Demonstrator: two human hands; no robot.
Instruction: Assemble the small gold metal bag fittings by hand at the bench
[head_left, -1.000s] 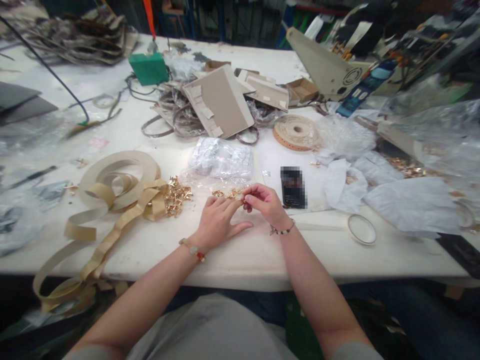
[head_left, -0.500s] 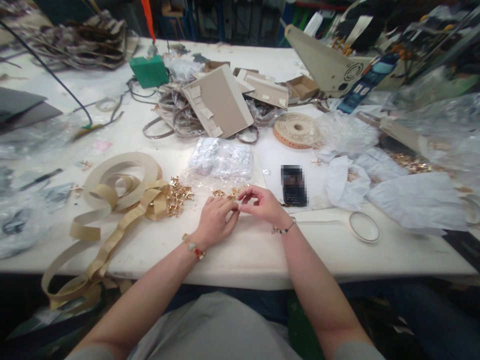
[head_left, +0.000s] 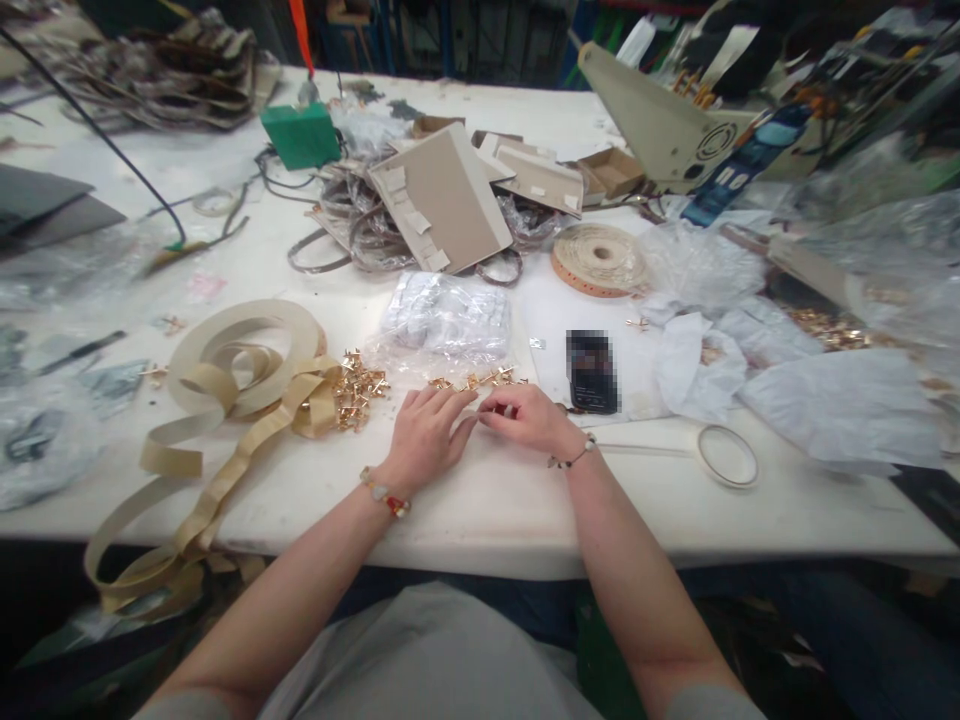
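This step looks like fine finger work: in the middle of the frame, the left hand (head_left: 426, 440) and the right hand (head_left: 525, 418) come close together over the white desk (head_left: 487, 525), fingers bent, and I cannot tell if either holds anything. Small, shiny gold metal pieces (head_left: 471, 382) lie just past them, with a bigger heap (head_left: 358, 392) to the left. The next move seems to need a light, careful pinch.
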